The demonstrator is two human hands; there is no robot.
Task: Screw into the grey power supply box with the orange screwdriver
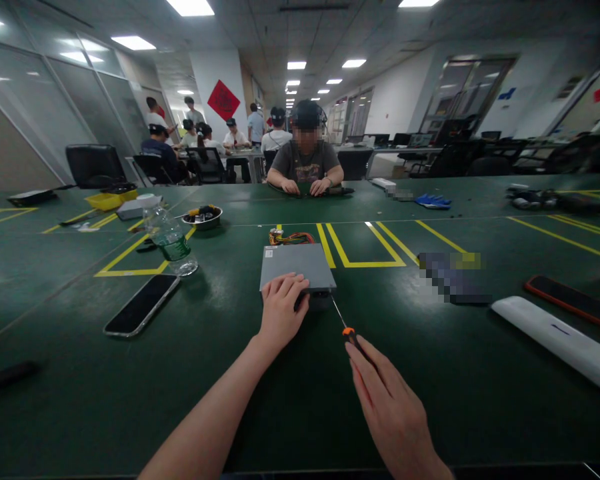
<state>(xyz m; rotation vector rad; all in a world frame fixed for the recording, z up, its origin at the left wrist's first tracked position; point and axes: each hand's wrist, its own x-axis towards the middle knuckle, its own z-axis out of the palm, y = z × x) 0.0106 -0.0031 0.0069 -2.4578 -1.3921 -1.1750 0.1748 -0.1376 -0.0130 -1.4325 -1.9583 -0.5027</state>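
Note:
A grey metal computer power supply unit (300, 261) lies flat on the green table, its front face toward me. From its far side comes a bundle of coloured wires (293, 238) with connectors. My left hand (283, 307) holds the unit at its front left, fingers on the top face and thumb bent down over the front edge. My right hand (393, 400) is closed round the black-and-orange handle of a screwdriver (349, 333). The screwdriver's thin shaft points up and left, its tip at the front right corner of the unit. Whether it sits on a screw is too small to tell.
To the left are a phone (143, 305), a plastic bottle (173, 243) and a metal bowl (203, 217) of small parts. On the right lie a long white device (555, 340) and a red-edged phone (575, 301). Across the table a person (306, 160) works with both hands.

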